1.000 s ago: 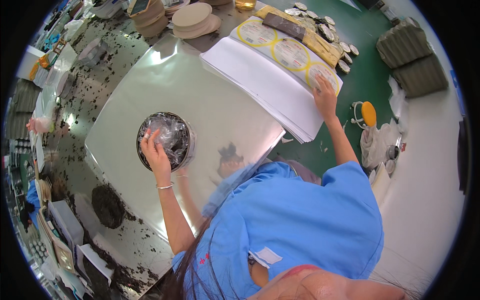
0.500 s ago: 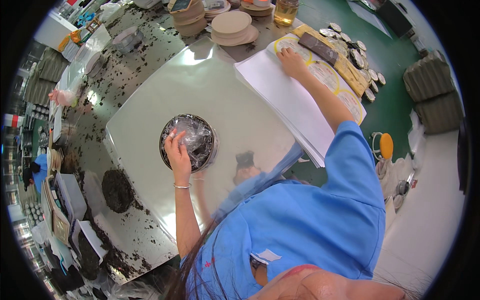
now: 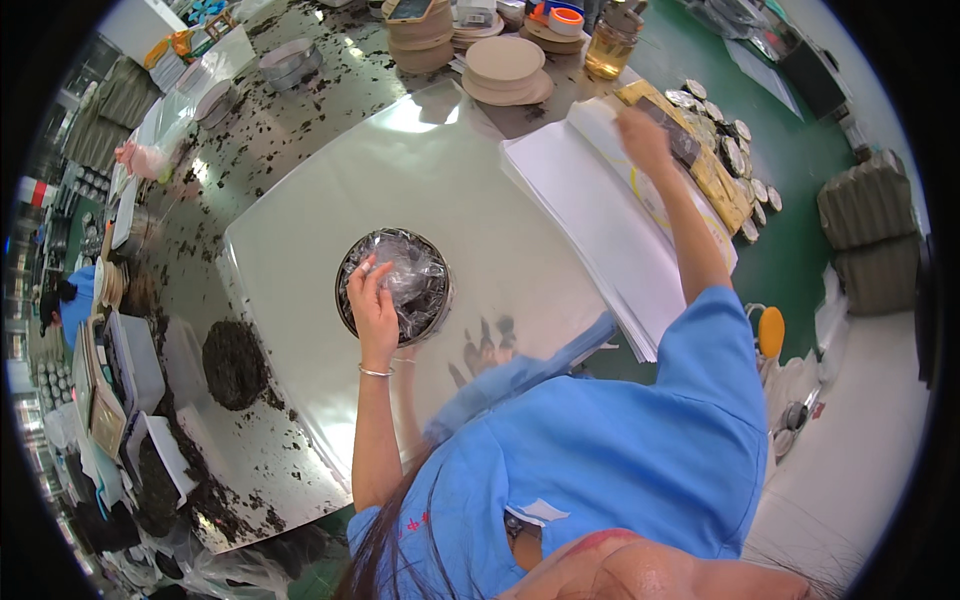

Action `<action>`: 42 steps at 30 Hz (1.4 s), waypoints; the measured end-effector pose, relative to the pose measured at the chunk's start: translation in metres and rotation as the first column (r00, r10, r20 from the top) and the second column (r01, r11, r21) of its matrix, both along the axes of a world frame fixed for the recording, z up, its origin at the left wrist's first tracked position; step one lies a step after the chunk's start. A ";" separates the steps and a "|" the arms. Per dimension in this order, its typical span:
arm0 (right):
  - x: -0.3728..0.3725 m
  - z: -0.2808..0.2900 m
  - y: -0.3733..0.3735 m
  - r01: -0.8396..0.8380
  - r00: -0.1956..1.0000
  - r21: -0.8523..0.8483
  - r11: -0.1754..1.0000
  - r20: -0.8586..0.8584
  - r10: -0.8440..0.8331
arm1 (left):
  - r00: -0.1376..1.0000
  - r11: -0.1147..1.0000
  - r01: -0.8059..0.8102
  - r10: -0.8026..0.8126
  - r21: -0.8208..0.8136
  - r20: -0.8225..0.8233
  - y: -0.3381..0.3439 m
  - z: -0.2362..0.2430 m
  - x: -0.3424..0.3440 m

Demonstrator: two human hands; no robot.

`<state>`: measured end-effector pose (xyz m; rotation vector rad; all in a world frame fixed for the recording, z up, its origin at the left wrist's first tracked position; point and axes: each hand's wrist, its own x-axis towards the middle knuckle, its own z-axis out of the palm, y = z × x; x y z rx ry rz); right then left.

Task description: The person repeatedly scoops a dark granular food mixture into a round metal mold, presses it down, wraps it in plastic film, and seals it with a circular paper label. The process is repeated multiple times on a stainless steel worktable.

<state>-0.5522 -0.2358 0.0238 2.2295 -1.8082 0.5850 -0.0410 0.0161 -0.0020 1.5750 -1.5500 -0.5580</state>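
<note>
A round metal ring mould point(image 3: 445, 302) stands on a glossy pale sheet. Dark leaves and crumpled clear plastic film point(image 3: 415, 275) fill it. My left hand point(image 3: 374, 308) lies on the film at the near left of the ring, fingers stretched apart and gripping nothing. To the upper right, my right hand point(image 3: 645, 140) is closed at the upper part of a sheet of yellow-ringed paper labels point(image 3: 650, 187) and smeared by motion. The label sheet bends up beneath it, its rings partly hidden. It lies over a stack of white paper point(image 3: 590, 205).
A dark bar point(image 3: 672, 128) rests on a yellow wooden board point(image 3: 715, 175), beside several small round foil-wrapped pieces point(image 3: 735, 155). Round wooden discs point(image 3: 505, 62) and a jar of amber liquid point(image 3: 610, 50) stand at the back. A dark leaf cake point(image 3: 235, 365) lies left among loose crumbs.
My right hand has closed and come up with the label sheet, which lay flat before and now bends. My left hand stays on the plastic film. The whole view has shifted slightly.
</note>
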 end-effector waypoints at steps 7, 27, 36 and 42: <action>0.095 0.135 0.150 0.242 0.829 -0.574 0.782 0.541 0.140 | 0.994 0.991 -0.086 0.092 -0.102 0.061 0.004 -0.008 0.003; 0.387 -0.015 0.180 -0.865 0.368 0.120 0.486 0.811 0.455 | 0.860 0.997 -0.066 0.034 -0.045 -0.509 0.000 0.014 0.002; 0.417 -0.030 0.213 -0.610 0.779 0.178 0.772 -0.048 0.626 | 0.883 0.901 -0.434 0.429 0.015 -0.192 0.015 -0.023 0.024; 0.398 -0.019 0.203 -0.562 0.807 0.268 0.783 -0.030 0.589 | 0.819 0.919 -0.393 0.369 0.039 -0.440 0.010 -0.041 0.040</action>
